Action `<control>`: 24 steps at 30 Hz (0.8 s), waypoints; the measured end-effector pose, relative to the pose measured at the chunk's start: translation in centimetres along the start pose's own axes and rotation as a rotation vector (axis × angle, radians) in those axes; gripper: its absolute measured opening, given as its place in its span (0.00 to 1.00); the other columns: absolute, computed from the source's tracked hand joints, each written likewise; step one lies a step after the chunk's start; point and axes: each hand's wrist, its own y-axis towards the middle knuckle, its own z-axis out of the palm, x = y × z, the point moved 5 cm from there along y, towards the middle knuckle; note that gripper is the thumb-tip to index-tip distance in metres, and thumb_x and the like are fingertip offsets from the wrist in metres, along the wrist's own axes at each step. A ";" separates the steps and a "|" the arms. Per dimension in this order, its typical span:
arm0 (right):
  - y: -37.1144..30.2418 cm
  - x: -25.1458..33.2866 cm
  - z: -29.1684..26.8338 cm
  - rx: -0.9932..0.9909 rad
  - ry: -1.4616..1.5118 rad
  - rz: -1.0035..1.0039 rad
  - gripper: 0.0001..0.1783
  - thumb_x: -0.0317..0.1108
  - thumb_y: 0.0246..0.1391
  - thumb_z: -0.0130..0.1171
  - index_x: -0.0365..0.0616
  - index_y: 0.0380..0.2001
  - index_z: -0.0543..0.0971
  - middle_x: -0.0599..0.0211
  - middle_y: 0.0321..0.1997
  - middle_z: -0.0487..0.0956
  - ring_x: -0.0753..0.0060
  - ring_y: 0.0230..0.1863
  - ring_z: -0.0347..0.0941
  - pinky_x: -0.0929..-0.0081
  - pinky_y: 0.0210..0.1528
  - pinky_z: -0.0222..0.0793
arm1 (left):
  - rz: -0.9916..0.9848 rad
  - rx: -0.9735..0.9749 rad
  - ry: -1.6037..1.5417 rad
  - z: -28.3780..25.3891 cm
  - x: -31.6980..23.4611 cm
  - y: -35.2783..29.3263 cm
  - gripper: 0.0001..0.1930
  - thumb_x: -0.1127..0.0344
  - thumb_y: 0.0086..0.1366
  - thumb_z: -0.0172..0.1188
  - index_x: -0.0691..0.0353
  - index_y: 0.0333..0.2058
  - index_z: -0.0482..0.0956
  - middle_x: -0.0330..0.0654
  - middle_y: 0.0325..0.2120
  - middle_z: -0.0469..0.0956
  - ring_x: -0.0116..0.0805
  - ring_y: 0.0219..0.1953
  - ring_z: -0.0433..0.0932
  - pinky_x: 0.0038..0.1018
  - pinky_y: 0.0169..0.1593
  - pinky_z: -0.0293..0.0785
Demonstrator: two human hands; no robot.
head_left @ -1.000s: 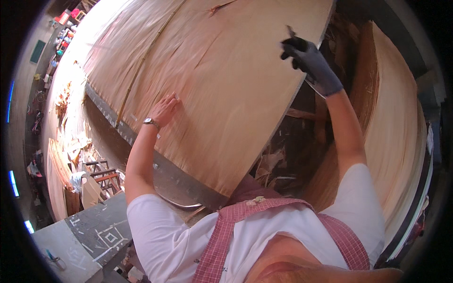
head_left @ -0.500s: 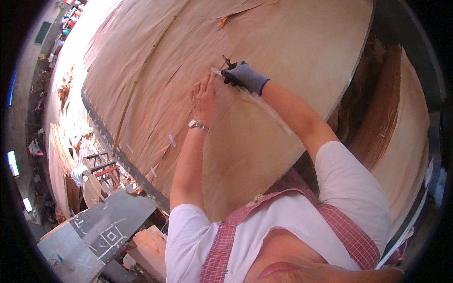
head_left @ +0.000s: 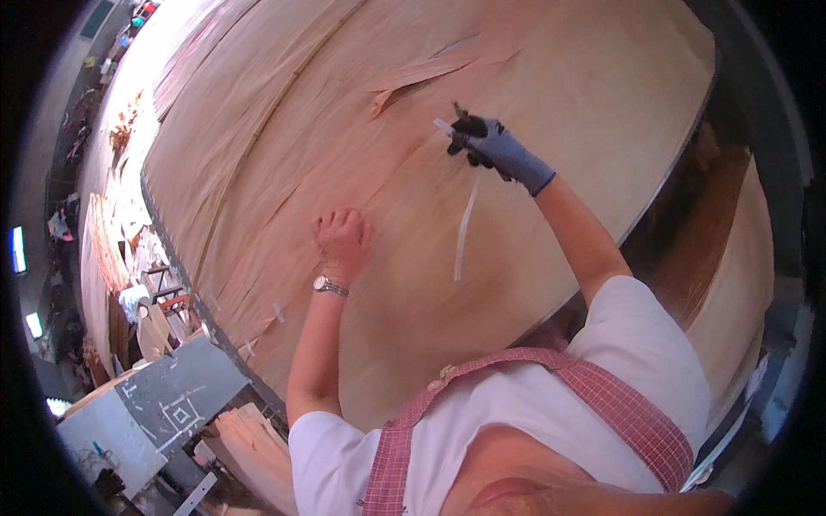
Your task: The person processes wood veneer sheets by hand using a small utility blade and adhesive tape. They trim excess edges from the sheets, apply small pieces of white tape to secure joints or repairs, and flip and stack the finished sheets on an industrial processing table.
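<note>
My left hand [head_left: 346,239], bare with a watch at the wrist, rests on a large thin wood veneer sheet [head_left: 413,284], its fingers curled in and nothing visible in them. My right hand [head_left: 486,146], in a grey-blue glove with dark fingers, is farther off to the right, closed above the veneer. A short white tape end [head_left: 443,126] sticks out from its fingertips. A dark tool tip [head_left: 459,110] pokes up past the knuckles; its kind is hidden by the glove. From beneath this hand a long translucent strip of tape [head_left: 466,228] hangs toward me.
Torn veneer flaps [head_left: 422,82] lift at the far side. A thin bamboo rod [head_left: 271,107] lies across the sheet. Small tape pieces [head_left: 278,312] stick near the left edge. A grey bench [head_left: 185,396] stands at lower left, another veneer stack [head_left: 740,249] at right.
My left hand has drawn back toward me, and its fingers went from flat to curled. My right hand has moved right, away from it, with the tape strip trailing. The view has shifted somewhat.
</note>
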 end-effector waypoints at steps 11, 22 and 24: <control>9.9 0.9 -10.5 -0.051 0.184 -0.040 0.12 0.39 0.61 0.58 0.41 0.39 0.77 0.66 0.31 0.83 0.81 0.20 0.69 0.80 0.22 0.65 | -0.351 -0.409 -0.071 -0.3 -8.4 19.5 0.30 0.62 0.58 0.63 0.53 0.60 0.67 0.42 0.60 0.68 0.42 0.63 0.64 0.45 0.64 0.57; 7.3 -0.4 -14.9 -0.001 0.276 0.150 0.13 0.40 0.61 0.58 0.42 0.41 0.77 0.67 0.30 0.83 0.83 0.19 0.67 0.83 0.20 0.62 | 0.005 -0.255 0.191 2.1 -11.0 28.9 0.13 0.62 0.59 0.60 0.47 0.44 0.80 0.34 0.40 0.80 0.35 0.53 0.74 0.46 0.65 0.52; 7.1 -1.3 -16.1 -0.010 0.264 0.162 0.14 0.42 0.61 0.58 0.43 0.41 0.78 0.68 0.31 0.83 0.84 0.18 0.66 0.84 0.19 0.60 | 0.002 -0.224 0.138 1.8 -11.8 29.8 0.09 0.60 0.57 0.62 0.47 0.38 0.82 0.32 0.34 0.81 0.34 0.48 0.76 0.45 0.63 0.55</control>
